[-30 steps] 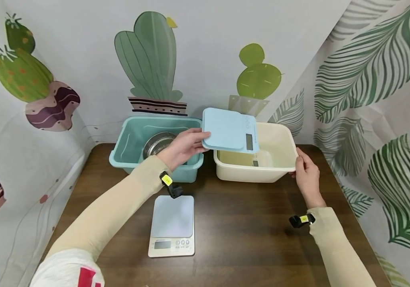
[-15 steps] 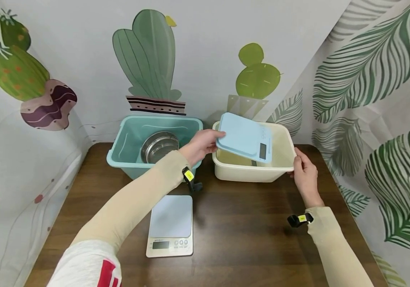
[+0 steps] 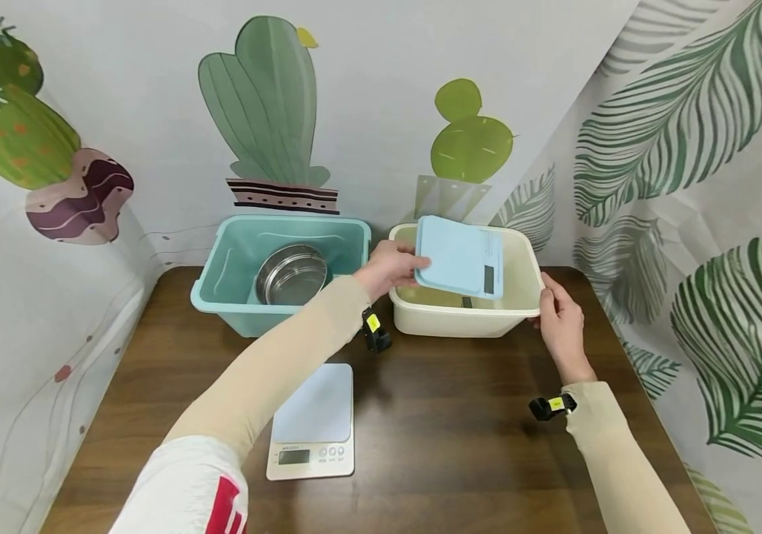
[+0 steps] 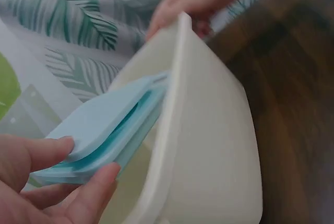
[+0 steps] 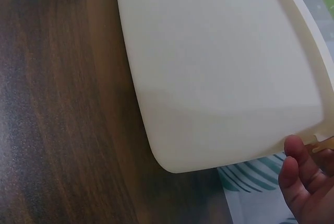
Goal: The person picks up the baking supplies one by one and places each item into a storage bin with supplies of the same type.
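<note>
Blue scale edge-held over cream bin

From my remote feeds: left hand pinches the scale's left edge, thumb on top. The scale runs out rightward from that grip, across the bin's opening. I see right hand gripping the bin's right rim. Teal bin left of the pinch.

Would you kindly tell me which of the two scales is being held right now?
The light blue scale, gripped at one edge by the left hand; the cream-edged scale lies flat on the table, no hand on it.
</note>
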A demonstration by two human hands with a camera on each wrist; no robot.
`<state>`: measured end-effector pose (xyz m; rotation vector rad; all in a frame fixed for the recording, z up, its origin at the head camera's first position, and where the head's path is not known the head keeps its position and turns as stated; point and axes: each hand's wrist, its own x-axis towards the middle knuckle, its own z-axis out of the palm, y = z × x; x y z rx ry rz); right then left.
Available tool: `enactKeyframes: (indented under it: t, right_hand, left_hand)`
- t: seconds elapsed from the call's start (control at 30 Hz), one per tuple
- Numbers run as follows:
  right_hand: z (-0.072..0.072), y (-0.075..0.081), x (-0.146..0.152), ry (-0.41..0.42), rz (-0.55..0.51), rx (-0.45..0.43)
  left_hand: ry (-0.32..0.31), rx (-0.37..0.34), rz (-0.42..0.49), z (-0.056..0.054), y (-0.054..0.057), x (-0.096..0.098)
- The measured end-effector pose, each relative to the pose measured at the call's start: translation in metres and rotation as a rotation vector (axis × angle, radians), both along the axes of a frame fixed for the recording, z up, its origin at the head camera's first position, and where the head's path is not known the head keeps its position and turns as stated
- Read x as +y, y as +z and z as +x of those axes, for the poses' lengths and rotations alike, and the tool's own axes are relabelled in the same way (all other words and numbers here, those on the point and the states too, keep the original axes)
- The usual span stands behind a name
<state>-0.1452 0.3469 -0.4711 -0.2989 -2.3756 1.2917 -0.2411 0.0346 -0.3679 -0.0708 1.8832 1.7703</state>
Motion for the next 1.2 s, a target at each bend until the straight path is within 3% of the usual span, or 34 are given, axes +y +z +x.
enactKeyframes:
  t: [0.27,0.37,0.53,0.87,1.0,1.2]
  right_hand:
    - [0.001,0.001,0.0,0.003,-0.002,-0.002]
    - [0.001,0.0,0.001,0.006,-0.001,-0.017]
    - [0.002,0.0,-0.001,0.003,0.006,-0.028]
    - [0.002,0.001,-0.002,0.006,0.003,-0.014]
    - [0.002,0.0,-0.001,0.011,0.008,-0.016]
    - [0.002,0.001,-0.001,0.012,0.004,-0.005]
  left_hand:
    - [-0.115,0.237,-0.345,0.0,0.0,0.012]
    - [-0.132,0.263,-0.433,0.0,-0.001,0.016]
    - [-0.135,0.25,-0.446,-0.002,-0.011,0.024]
    - [-0.122,0.301,-0.541,-0.007,-0.022,0.036]
    - [-0.14,0.359,-0.608,-0.006,-0.024,0.038]
    - [-0.239,0.484,-0.625,-0.008,-0.029,0.038]
